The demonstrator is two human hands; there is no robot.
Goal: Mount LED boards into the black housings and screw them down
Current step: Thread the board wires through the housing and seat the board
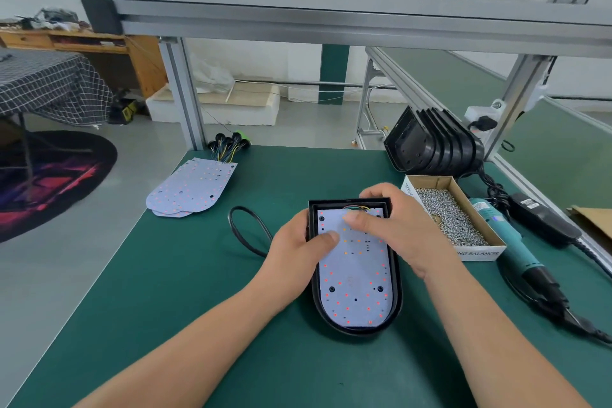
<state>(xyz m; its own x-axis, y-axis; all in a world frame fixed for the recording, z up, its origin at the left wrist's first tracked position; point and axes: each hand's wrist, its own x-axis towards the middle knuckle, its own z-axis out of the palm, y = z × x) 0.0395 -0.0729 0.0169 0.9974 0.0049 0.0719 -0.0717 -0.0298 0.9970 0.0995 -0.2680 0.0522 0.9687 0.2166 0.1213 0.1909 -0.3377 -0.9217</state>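
Seating | left hand (294, 243) and right hand (395, 225) grip housing (396, 288) at centre frame, thumbs pressing LED board (354, 278) | align screw holes first

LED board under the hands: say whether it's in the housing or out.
In. LED board lies flat inside the black housing, rim surrounding it.

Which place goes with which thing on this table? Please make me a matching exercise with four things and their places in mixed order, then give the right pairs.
Things
1. stack of spare LED boards
2. box of screws
3. electric screwdriver
4. stack of black housings

Places
A. behind the box, at the far right of the green mat
B. at the far left of the mat, wires pointing away
C. lying along the right side of the box
D. just right of the open housing

Pairs: 1-B, 2-D, 3-C, 4-A
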